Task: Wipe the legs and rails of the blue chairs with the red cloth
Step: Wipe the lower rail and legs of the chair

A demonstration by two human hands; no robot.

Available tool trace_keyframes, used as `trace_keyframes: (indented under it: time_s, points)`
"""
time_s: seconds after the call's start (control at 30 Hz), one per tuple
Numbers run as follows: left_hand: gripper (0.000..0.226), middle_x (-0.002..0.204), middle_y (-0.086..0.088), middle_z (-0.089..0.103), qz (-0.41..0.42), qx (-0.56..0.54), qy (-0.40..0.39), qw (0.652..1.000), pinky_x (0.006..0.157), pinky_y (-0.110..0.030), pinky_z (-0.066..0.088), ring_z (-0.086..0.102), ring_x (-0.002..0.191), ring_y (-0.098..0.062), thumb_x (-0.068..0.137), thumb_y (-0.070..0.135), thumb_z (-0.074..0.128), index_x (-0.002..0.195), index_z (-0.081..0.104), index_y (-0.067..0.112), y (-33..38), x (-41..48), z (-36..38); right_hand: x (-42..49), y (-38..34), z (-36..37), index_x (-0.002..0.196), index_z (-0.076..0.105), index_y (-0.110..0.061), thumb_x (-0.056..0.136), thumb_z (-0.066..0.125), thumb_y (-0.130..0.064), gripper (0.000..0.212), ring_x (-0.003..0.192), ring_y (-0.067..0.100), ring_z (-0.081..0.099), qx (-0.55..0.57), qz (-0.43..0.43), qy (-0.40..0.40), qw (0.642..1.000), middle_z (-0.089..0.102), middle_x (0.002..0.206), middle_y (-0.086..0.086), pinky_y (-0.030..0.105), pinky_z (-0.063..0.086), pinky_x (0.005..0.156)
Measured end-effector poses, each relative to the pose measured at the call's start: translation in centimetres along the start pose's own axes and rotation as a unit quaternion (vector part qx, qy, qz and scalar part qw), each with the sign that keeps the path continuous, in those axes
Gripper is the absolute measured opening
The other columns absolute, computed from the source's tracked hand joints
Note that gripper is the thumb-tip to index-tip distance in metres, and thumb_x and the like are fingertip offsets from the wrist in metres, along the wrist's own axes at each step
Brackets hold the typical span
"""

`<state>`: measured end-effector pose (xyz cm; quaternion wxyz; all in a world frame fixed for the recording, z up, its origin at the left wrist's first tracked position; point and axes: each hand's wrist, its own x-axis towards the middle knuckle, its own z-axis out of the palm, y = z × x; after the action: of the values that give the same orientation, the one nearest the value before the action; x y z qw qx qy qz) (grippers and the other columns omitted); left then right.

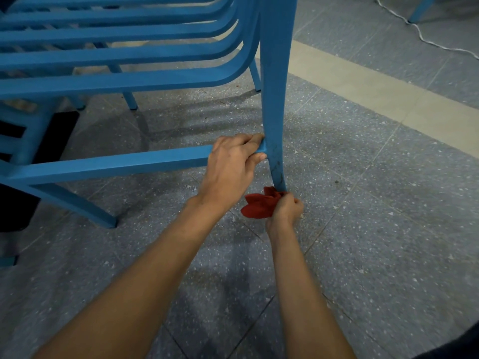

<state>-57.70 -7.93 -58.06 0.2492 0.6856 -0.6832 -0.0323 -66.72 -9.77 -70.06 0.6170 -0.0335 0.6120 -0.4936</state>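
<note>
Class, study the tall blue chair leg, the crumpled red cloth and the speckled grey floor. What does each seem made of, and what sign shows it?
Tall blue chair leg: probably painted metal; slim, curved, matte coat with dark scuffs.
Crumpled red cloth: soft matte fabric; it bunches in loose folds.
Speckled grey floor: likely terrazzo-style tile; pale chips, thin joint lines.

Dim, cool light, soft shadows on the floor (363, 229), wide-angle bowing at the edges.

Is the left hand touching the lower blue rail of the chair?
Touching. The head view shows the left hand gripping the lower blue horizontal rail beside the upright chair leg, fingers over it, thumb beneath.
</note>
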Motion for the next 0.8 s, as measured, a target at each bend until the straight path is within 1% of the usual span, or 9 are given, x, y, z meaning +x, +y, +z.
trace_keyframes:
  time_s: [0.1,0.23,0.3,0.4,0.43,0.57,0.67,0.73,0.8]
  points:
    - [0.034,0.106,-0.003,0.068,0.003,-0.003,0.003,1.000,0.087,-0.018,0.024,0.057,0.096,-0.021,0.089,0.021,0.061,0.120,0.063,0.009,0.0,-0.1,0.0,-0.6,0.1,0.6,0.102,0.044,-0.006,0.096,0.044,-0.013,0.009,0.054,0.026,0.068,0.021,-0.028,0.010,0.999,0.071,0.088,0.020,0.030,0.051,0.045]
    - [0.033,0.105,-0.004,0.068,0.003,-0.001,0.009,1.000,0.087,-0.021,0.026,0.056,0.096,-0.023,0.089,0.020,0.061,0.119,0.064,0.008,0.0,-0.1,-0.1,-1.4,0.1,0.8,0.097,0.044,-0.007,0.099,0.043,-0.008,0.002,0.041,0.007,0.062,0.019,-0.070,0.009,0.997,0.066,0.074,0.010,0.019,0.045,0.040]
    - [0.032,0.106,-0.004,0.068,0.003,0.000,0.006,1.000,0.087,-0.022,0.027,0.056,0.096,-0.023,0.089,0.020,0.060,0.119,0.064,0.008,0.1,-0.1,-0.2,-0.8,0.4,0.5,0.096,0.041,-0.008,0.099,0.040,-0.006,0.004,0.039,0.019,0.063,0.028,-0.040,0.011,0.999,0.066,0.071,0.015,0.026,0.049,0.036]
    - [0.033,0.106,-0.004,0.067,0.000,-0.003,0.004,1.000,0.086,-0.019,0.025,0.055,0.096,-0.023,0.089,0.021,0.060,0.120,0.064,0.009,0.2,-0.1,-0.2,0.8,1.0,0.0,0.102,0.042,-0.006,0.091,0.037,-0.005,0.013,0.054,0.046,0.066,0.020,0.003,0.030,0.999,0.070,0.080,0.026,0.066,0.050,0.046]
    - [0.033,0.106,-0.004,0.068,0.000,-0.005,0.004,1.000,0.086,-0.020,0.024,0.055,0.096,-0.022,0.089,0.021,0.060,0.120,0.063,0.009,0.2,-0.1,-0.2,2.1,1.5,-0.3,0.107,0.045,-0.005,0.089,0.037,-0.006,0.020,0.057,0.049,0.066,0.006,0.006,0.038,0.999,0.070,0.082,0.027,0.071,0.048,0.047]
    - [0.033,0.106,-0.003,0.067,0.000,-0.004,0.007,1.000,0.087,-0.021,0.024,0.055,0.096,-0.021,0.089,0.021,0.061,0.120,0.063,0.009,0.1,-0.1,-0.1,4.0,1.6,-0.5,0.111,0.051,0.002,0.088,0.038,-0.018,0.033,0.059,0.041,0.069,-0.040,0.015,0.057,0.997,0.072,0.081,0.022,0.061,0.055,0.051]
    - [0.032,0.106,-0.003,0.067,0.000,-0.002,0.006,1.000,0.087,-0.020,0.024,0.055,0.096,-0.021,0.090,0.021,0.060,0.119,0.064,0.010,0.0,-0.1,0.0,1.2,0.2,0.1,0.104,0.046,-0.006,0.095,0.044,-0.018,0.015,0.057,0.036,0.070,-0.033,-0.025,0.044,0.998,0.071,0.082,0.017,0.051,0.058,0.051]
    - [0.032,0.106,-0.003,0.067,-0.001,-0.003,0.005,1.000,0.090,-0.024,0.028,0.056,0.096,-0.022,0.089,0.021,0.060,0.119,0.064,0.009,0.1,-0.1,0.0,0.4,0.4,0.4,0.102,0.045,-0.008,0.098,0.046,-0.015,0.008,0.055,0.028,0.070,-0.012,-0.052,0.035,0.998,0.071,0.084,0.018,0.037,0.056,0.045]
    - [0.032,0.106,-0.003,0.067,-0.001,-0.004,0.006,1.000,0.091,-0.025,0.030,0.056,0.097,-0.022,0.089,0.021,0.061,0.119,0.064,0.009,0.0,-0.1,0.0,0.0,1.1,0.5,0.098,0.044,-0.011,0.097,0.045,-0.007,0.004,0.056,0.025,0.070,0.003,-0.088,0.028,0.996,0.070,0.086,0.019,0.037,0.057,0.047]
